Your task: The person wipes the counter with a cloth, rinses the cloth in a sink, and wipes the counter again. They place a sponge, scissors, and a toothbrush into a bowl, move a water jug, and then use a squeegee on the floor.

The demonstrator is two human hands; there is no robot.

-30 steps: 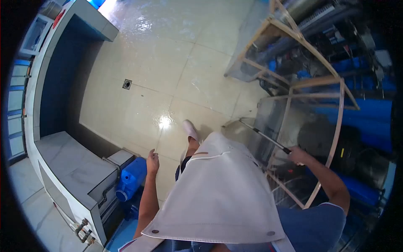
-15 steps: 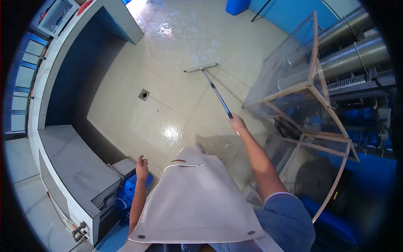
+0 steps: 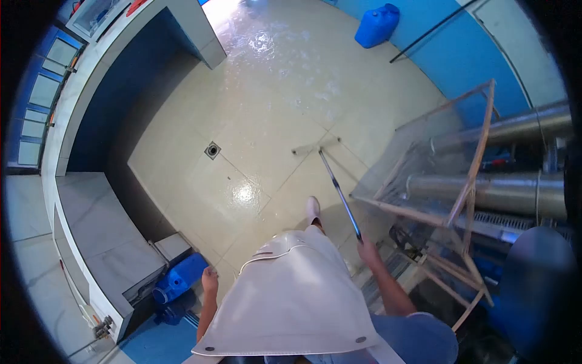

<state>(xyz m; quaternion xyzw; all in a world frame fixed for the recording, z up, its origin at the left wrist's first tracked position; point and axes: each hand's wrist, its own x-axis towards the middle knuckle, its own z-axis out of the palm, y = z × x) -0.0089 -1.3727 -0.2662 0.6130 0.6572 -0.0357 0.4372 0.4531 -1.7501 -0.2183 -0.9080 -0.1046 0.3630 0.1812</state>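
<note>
My right hand is wrapped round the upper end of a floor squeegee's long pole. The floor squeegee slants forward and left from it, blue and dark along the handle. Its wide, thin head lies low over the beige tiles, blurred in the middle. My left hand hangs at my left side with the fingers curled in and nothing visible in them. Beside it lies a blue plastic jug. A pale apron covers my front, and one light-coloured shoe shows ahead of it.
A square floor drain sits left of the squeegee head. Wet, foamy patches shine farther ahead. At right stands a wooden frame with clear sheeting, before large metal pipes. A tiled ledge runs along the left; a blue jerrycan stands at the back.
The squeegee head has come nearer to me and shifted right, my right hand moving back with the pole. A shoe has come into view. The whole view has shifted, showing more of the back wall.
</note>
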